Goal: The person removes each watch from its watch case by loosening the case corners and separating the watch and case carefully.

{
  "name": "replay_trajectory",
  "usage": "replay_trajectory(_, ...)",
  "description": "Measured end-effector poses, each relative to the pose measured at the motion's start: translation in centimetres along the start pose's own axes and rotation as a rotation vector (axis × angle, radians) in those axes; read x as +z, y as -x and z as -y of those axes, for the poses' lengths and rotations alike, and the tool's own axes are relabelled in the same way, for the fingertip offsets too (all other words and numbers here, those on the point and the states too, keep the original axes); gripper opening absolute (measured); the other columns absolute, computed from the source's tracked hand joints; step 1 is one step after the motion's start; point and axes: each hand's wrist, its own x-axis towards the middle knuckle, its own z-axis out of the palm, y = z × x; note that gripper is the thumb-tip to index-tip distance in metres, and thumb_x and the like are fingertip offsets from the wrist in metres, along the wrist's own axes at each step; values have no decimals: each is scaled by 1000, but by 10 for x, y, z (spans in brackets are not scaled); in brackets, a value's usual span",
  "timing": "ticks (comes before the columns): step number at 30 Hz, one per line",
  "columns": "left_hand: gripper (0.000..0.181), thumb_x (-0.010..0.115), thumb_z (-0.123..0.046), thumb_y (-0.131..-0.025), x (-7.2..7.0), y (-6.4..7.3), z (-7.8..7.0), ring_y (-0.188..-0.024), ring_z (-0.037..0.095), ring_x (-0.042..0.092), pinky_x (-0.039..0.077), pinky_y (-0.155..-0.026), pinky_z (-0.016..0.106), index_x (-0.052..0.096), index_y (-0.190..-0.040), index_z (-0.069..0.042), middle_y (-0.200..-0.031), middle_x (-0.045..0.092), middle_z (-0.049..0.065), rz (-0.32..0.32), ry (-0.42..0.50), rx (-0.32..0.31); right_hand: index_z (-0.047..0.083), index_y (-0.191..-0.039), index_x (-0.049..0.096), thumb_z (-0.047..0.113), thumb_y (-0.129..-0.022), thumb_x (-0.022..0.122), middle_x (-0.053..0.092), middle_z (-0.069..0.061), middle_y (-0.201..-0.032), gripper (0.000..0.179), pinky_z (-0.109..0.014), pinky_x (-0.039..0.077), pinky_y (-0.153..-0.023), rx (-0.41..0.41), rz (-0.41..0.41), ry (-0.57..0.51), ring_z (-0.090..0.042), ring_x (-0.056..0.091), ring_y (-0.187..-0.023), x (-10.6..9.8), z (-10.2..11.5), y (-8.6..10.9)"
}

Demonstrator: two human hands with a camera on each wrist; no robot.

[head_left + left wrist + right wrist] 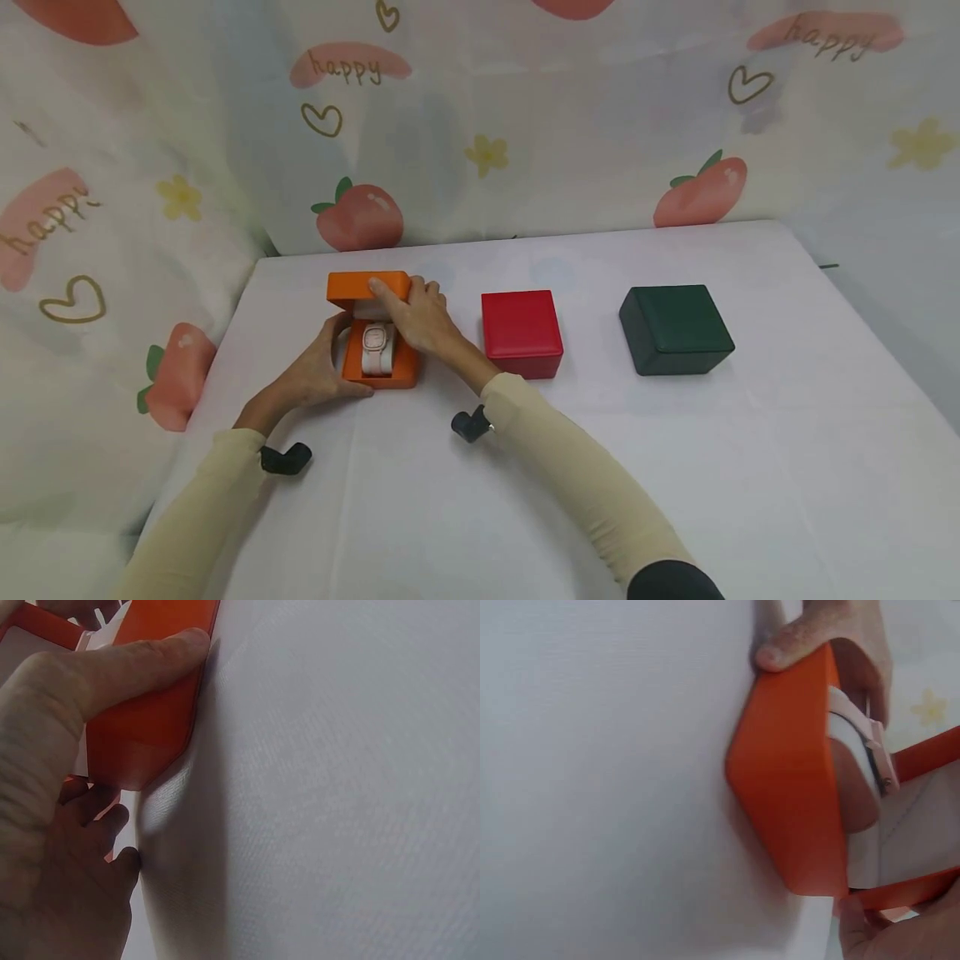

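An orange watch box (406,367) stands on the white table with its lid (349,288) raised. Inside it sits a watch (377,340) with a squarish pink face and a pale strap, wrapped round a cushion (853,787). My left hand (315,372) grips the box base from the left, its thumb (150,664) lying along the front wall. On the right side, my right hand (426,321) holds the raised lid, thumb over its front edge and the other fingers behind it. Pale lining shows inside the lid in the right wrist view.
Right of the orange box stands a closed red box (521,329). Farther right is a closed dark green box (675,329). The white-covered table (465,517) ends at the back against a printed curtain (555,117). Black wrist cameras (285,459) stick out from both sleeves.
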Motion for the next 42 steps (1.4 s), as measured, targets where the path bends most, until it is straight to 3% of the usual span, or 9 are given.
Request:
replay_trajectory(16,127,95,-36,-70,-1,0,1,-148,41,21,17,-116,64,9,-159,-5,-164,19,22,10,-16,-9,-4,-154,32,84,-91,27,39,-25,-145,108,-59,37,-106,132,24,-71,-40,39,-128,-7,14,-12)
replay_trajectory(23,126,95,-33,-69,0,0,0,-149,40,20,17,-117,63,10,-159,-7,-164,19,20,0,-20,-11,-5,-148,40,85,-90,23,48,-23,-139,108,-58,41,-101,175,-2,-43,-39,48,-120,-9,18,-17)
replay_trajectory(30,127,96,-33,-69,0,1,-1,-149,39,20,18,-117,63,10,-159,-6,-164,19,20,8,4,-4,-7,-144,44,87,-88,22,48,-23,-140,112,-58,40,-100,222,-2,-51,-39,49,-120,-9,19,-21)
replay_trajectory(36,126,96,-32,-69,1,3,-3,-150,39,18,17,-117,63,11,-159,-5,-165,17,21,7,7,-13,-3,-147,43,90,-86,17,49,-22,-138,114,-57,42,-97,207,-2,-9,-37,50,-116,-7,18,-17)
replay_trajectory(42,124,96,-29,-70,0,3,0,-149,39,19,18,-116,64,13,-158,-3,-164,19,21,-12,48,21,-2,-153,36,91,-85,17,50,-20,-136,117,-54,44,-96,163,20,48,-34,51,-116,-9,17,-11)
